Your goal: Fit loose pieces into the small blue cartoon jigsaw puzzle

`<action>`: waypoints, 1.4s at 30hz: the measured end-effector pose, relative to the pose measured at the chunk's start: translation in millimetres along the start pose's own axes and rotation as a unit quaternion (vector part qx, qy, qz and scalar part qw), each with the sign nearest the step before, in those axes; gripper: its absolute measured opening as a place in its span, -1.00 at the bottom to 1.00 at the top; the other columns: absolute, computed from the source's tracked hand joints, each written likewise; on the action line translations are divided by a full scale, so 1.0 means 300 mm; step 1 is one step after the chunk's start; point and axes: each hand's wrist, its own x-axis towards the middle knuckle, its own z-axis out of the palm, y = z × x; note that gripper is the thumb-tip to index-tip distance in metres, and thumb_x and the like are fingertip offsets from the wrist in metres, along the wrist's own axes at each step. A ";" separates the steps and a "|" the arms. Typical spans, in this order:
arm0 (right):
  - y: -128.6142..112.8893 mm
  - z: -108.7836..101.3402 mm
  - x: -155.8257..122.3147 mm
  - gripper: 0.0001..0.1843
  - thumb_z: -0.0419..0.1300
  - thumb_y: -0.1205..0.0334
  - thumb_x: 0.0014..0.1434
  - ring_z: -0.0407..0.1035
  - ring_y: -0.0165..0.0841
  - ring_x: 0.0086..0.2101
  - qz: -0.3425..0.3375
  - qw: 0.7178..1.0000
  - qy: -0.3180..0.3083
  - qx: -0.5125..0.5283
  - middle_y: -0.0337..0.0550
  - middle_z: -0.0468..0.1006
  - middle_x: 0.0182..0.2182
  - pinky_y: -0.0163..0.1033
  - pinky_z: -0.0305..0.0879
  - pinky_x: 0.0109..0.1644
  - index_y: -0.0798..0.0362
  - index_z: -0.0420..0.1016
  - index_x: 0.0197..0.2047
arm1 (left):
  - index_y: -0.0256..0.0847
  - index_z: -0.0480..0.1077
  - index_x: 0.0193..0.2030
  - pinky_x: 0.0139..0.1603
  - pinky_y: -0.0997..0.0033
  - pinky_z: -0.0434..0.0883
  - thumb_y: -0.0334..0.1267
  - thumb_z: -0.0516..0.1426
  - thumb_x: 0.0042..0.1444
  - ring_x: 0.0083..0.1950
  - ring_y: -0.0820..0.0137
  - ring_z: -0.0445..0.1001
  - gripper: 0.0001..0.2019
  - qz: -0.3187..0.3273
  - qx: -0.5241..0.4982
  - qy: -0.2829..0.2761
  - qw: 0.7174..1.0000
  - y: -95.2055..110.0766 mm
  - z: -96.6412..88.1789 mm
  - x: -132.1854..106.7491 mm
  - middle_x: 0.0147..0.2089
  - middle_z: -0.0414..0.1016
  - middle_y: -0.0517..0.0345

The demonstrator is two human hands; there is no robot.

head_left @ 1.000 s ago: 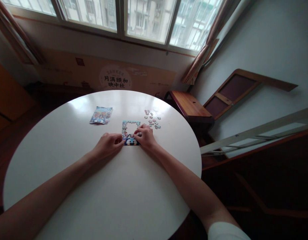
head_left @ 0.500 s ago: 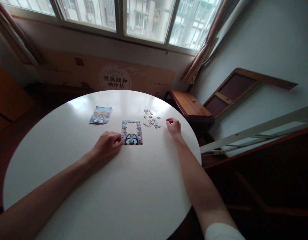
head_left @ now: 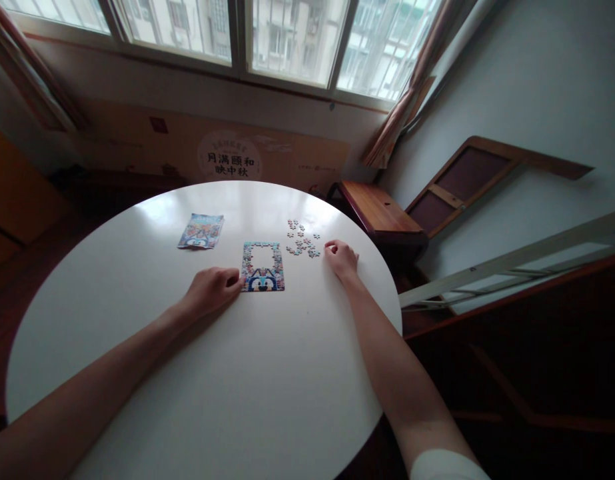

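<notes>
A partly filled jigsaw puzzle lies flat on the white table, with a blue cartoon face along its bottom and a bare white area in its middle. My left hand is closed, its fingers curled, with the thumb and fingertips holding the puzzle's lower left edge. Loose jigsaw pieces are scattered to the right of the puzzle. Just right of those pieces, my right hand is closed in a pinch above the table. Whatever may be between its fingertips is too small to make out.
Behind and left of the puzzle lies a colourful printed packet. The round white table has its curved edge close to my right forearm. A wooden stool stands beyond the table on the right.
My right hand has shifted slightly left, closer to the loose pieces. My left hand has drawn back a little from over the puzzle's edge. The puzzle is almost where it was.
</notes>
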 end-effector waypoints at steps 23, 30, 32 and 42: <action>-0.001 -0.007 -0.006 -0.74 0.09 0.23 0.15 0.40 -0.22 -0.14 -0.009 1.000 -0.006 -0.002 -0.17 0.59 -0.31 -0.08 0.14 0.03 -0.08 0.56 -0.14 | -0.18 0.33 -0.53 -0.44 0.40 -0.03 -0.02 -0.04 0.20 -0.50 0.39 0.27 -0.62 0.009 0.003 0.000 1.000 -0.004 -0.001 0.002 -0.53 0.41 0.10; -0.008 -0.016 -0.010 -0.74 0.09 0.22 0.15 0.40 -0.22 -0.16 -0.008 1.000 -0.011 -0.002 -0.18 0.58 -0.31 -0.07 0.13 0.04 -0.08 0.56 -0.13 | -0.18 0.33 -0.52 -0.44 0.41 -0.03 -0.03 -0.04 0.19 -0.50 0.41 0.27 -0.63 0.009 -0.001 0.001 1.000 -0.005 -0.001 0.000 -0.53 0.41 0.12; -0.008 -0.016 -0.010 -0.74 0.09 0.22 0.15 0.40 -0.22 -0.15 -0.008 1.000 -0.011 -0.002 -0.18 0.58 -0.32 -0.07 0.14 0.04 -0.08 0.56 -0.13 | -0.18 0.34 -0.53 -0.44 0.41 -0.03 -0.03 -0.03 0.19 -0.50 0.40 0.27 -0.63 0.011 -0.002 0.001 1.000 -0.004 -0.001 -0.001 -0.53 0.41 0.11; -0.003 -0.008 -0.008 -0.74 0.09 0.22 0.15 0.39 -0.21 -0.15 -0.008 1.000 -0.007 -0.002 -0.17 0.59 -0.31 -0.08 0.13 0.04 -0.08 0.56 -0.14 | -0.18 0.36 -0.51 -0.45 0.42 -0.02 -0.03 -0.03 0.19 -0.51 0.40 0.29 -0.63 0.008 0.003 -0.001 1.000 0.003 -0.009 -0.002 -0.52 0.44 0.09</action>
